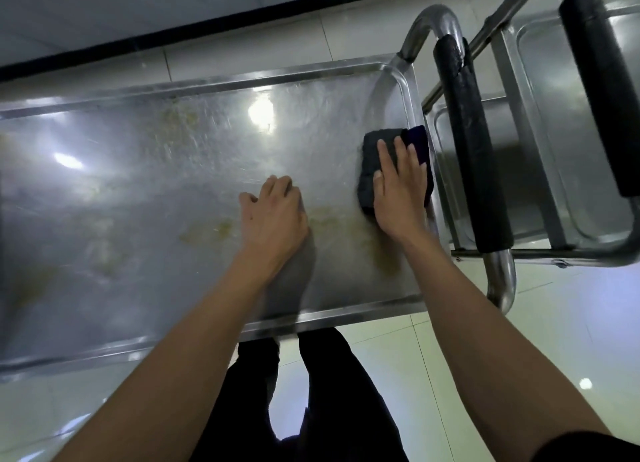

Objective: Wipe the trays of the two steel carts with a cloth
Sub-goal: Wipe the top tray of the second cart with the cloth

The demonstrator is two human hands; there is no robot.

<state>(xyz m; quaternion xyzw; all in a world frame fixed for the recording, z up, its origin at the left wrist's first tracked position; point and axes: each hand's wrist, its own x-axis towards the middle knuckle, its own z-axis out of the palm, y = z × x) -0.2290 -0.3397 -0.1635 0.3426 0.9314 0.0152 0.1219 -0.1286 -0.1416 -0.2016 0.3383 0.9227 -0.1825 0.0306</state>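
The near steel cart's top tray [145, 184] fills the middle of the view, its surface marked with yellowish stains. A dark folded cloth [370, 163] lies at the tray's right end. My right hand [398, 191] presses flat on the cloth with straight fingers. My left hand [273, 212] rests on the bare tray to the left of the cloth, its fingers loosely bent and holding nothing. The second steel cart [568, 142] stands to the right, its trays visible behind the handles.
Two steel push handles with black foam grips, the near handle [467, 149] and the far handle [602, 90], stand between the carts. Glossy tiled floor [450, 375] lies below, and a dark baseboard [173, 35] runs along the wall behind the tray. My legs are under the tray's near rim.
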